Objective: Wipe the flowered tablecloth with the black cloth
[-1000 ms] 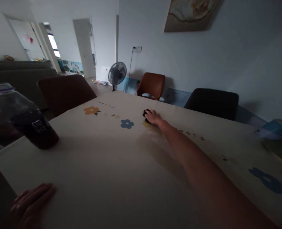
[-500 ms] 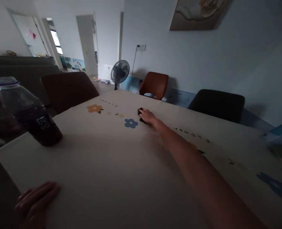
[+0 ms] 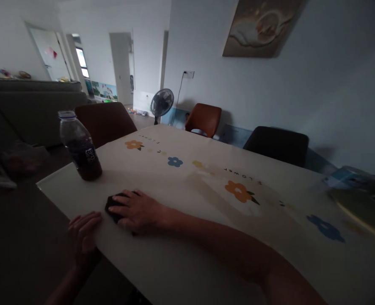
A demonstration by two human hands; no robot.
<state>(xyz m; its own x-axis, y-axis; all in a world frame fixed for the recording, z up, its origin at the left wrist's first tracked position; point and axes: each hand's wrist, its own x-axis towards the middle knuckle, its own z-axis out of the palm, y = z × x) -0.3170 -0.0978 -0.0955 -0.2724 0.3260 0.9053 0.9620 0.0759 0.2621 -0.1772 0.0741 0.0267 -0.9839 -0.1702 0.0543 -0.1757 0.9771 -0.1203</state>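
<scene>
My right hand [image 3: 141,212] presses down on a dark cloth [image 3: 113,207] on the tabletop, near the table's left edge. Most of the cloth is hidden under the fingers, so its exact shape does not show. My left hand [image 3: 85,231] rests at the table edge just beside it, its fingers laid over the rim and holding nothing. The white table [image 3: 162,262] carries printed flowers and lettering. A clear plastic bottle [image 3: 82,150] with dark liquid and no cap stands upright beyond both hands.
Brown chairs [image 3: 203,118] and a black chair [image 3: 278,146] surround the table's far sides. At the right lie a round board [image 3: 359,212] and a blue pack [image 3: 346,178]. A fan [image 3: 162,102] stands behind, and a sofa [image 3: 31,112] is at the left.
My right hand has swept the dark cloth from the table's far side back toward me and left, close to my left hand. The camera view has shifted; the bottle appears further right.
</scene>
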